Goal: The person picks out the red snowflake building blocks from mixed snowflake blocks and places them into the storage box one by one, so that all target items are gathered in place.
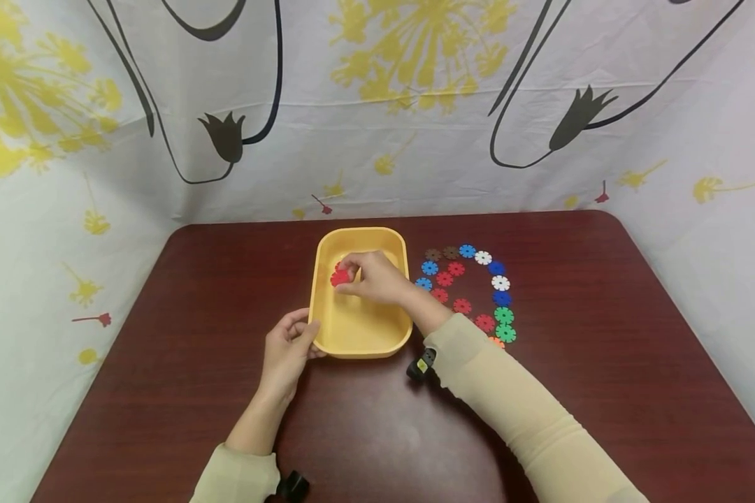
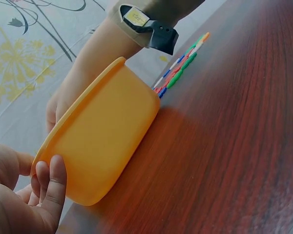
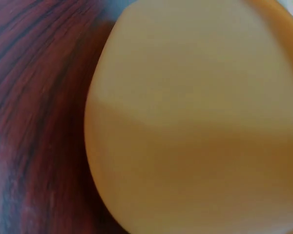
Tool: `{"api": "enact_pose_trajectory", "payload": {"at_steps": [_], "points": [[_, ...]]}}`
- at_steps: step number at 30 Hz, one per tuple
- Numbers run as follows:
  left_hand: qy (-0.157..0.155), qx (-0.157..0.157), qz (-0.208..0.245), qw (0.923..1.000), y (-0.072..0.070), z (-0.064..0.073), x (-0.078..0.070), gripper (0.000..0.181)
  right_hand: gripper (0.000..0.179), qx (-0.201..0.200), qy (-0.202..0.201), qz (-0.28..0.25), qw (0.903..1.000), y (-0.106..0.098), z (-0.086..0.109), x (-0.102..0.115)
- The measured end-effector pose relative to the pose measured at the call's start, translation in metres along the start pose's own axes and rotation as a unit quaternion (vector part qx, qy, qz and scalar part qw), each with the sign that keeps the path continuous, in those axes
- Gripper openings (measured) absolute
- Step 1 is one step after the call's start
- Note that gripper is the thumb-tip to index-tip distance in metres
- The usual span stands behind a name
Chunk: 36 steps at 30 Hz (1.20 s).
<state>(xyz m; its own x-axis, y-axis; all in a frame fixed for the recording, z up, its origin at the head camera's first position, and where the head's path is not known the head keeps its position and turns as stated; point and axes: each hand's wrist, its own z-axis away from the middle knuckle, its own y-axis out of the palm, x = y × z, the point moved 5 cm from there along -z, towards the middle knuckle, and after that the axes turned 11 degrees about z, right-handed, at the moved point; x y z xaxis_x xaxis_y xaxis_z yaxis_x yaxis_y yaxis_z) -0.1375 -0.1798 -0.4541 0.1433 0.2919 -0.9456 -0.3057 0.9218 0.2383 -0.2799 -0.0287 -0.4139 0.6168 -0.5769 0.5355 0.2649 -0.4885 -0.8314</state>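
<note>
A yellow plastic tray (image 1: pixel 358 328) sits on the table with red notched discs (image 1: pixel 340 278) inside, toward its left side. My left hand (image 1: pixel 289 342) grips the tray's near-left corner, thumb at the rim and fingers against the outer wall. The left wrist view shows those fingers (image 2: pixel 56 187) on the wall of the tray (image 2: pixel 102 131). Reaching over the tray's right side, my right hand (image 1: pixel 377 278) has curled fingers and pinches at a red disc. In the right wrist view the tray wall (image 3: pixel 185 97) hides the hand and discs.
Right of the tray, several notched discs lie in a looped outline, among them blue (image 1: pixel 467 250), white (image 1: pixel 500 283), green (image 1: pixel 505 332), brown (image 1: pixel 433 255) and red ones (image 1: pixel 462 306). My right forearm covers the near part. A patterned cloth (image 1: pixel 377 161) hangs behind the dark wooden table (image 1: pixel 226 279).
</note>
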Motion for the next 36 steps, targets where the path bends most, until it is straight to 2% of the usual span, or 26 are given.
{"api": "enact_pose_trajectory", "payload": {"at_steps": [6,14,22,29,36], "points": [[0.001,0.002,-0.004,1.0,0.001,0.001,0.0,0.033,0.028,0.023,0.021,0.011,0.9995,0.008,-0.001,0.001],[0.004,0.003,0.001,1.0,0.004,0.001,-0.001,0.032,0.03,0.077,0.052,0.065,0.9936,0.014,0.0,-0.001],[0.001,0.003,0.003,1.0,0.004,0.0,0.0,0.032,0.034,0.117,0.074,0.054,0.9889,0.02,0.001,-0.006],[0.003,0.0,-0.003,1.0,0.002,-0.001,0.001,0.033,0.037,0.119,0.074,0.046,0.9891,0.02,0.001,-0.005],[0.002,-0.002,-0.003,1.0,0.002,0.0,0.0,0.033,0.036,0.118,0.063,0.064,0.989,0.017,0.002,0.0]]}}
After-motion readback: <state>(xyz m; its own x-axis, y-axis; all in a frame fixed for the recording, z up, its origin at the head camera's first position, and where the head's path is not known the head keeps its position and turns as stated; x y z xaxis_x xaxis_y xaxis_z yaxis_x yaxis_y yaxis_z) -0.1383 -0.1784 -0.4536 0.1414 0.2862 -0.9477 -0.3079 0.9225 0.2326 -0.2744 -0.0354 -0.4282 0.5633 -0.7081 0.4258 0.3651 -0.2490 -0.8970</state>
